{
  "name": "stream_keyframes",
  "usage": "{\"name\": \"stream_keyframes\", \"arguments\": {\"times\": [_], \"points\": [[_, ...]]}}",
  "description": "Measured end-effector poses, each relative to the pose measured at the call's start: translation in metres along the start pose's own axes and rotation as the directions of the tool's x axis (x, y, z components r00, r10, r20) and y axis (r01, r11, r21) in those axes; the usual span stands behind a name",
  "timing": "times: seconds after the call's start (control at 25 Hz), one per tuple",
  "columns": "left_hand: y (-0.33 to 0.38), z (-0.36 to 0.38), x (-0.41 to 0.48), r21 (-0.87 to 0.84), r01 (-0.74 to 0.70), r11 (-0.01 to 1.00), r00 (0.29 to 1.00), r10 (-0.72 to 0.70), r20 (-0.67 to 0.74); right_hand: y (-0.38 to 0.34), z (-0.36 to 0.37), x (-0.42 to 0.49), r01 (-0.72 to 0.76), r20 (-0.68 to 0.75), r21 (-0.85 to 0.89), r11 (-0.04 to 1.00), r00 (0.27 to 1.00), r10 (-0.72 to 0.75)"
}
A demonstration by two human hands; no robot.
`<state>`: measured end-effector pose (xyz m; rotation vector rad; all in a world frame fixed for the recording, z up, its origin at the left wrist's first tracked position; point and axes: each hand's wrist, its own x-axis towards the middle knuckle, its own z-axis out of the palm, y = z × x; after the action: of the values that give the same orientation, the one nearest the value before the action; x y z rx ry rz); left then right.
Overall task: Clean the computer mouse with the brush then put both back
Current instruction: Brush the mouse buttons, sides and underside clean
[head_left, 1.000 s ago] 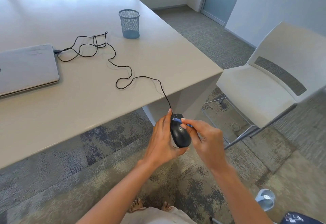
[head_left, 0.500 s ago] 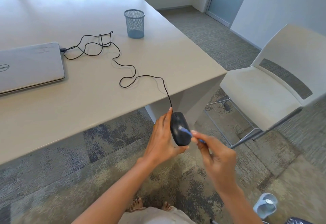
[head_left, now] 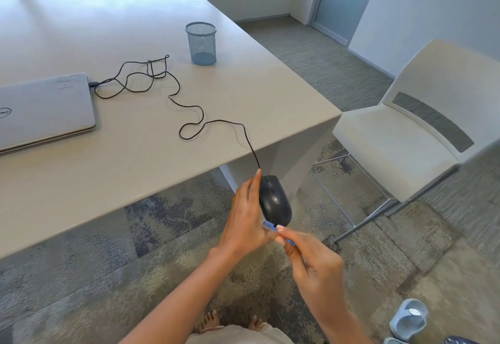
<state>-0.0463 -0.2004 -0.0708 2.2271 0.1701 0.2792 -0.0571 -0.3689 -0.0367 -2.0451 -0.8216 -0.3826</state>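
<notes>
The left hand point(head_left: 244, 216) cups the black mouse point(head_left: 275, 200) off the counter point(head_left: 151, 154) edge; the right hand point(head_left: 315, 265) fingers pinch the blue brush point(head_left: 270, 226) at the mouse's six o'clock end. The cable point(head_left: 189, 121), running toward ten o'clock to the laptop point(head_left: 43, 108), could tug taut and drag it.

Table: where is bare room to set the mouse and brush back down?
The near strip of the table, between the laptop and the corner, is bare, as is the far half behind the mesh cup. The cable clutters the middle.
</notes>
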Motion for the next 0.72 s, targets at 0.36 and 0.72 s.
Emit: {"name": "stream_keyframes", "arguments": {"times": [0.36,0.72], "points": [[0.007,0.004,-0.007,0.003,0.010,1.000,1.000,-0.010,-0.006,0.011,-0.002,0.020,-0.015,-0.070,-0.028,1.000,0.997,0.013],[0.002,0.003,-0.012,0.039,0.020,0.999,1.000,-0.020,0.000,0.001,-0.009,0.019,-0.183,-0.048,0.058,0.981,0.981,0.186]]}}
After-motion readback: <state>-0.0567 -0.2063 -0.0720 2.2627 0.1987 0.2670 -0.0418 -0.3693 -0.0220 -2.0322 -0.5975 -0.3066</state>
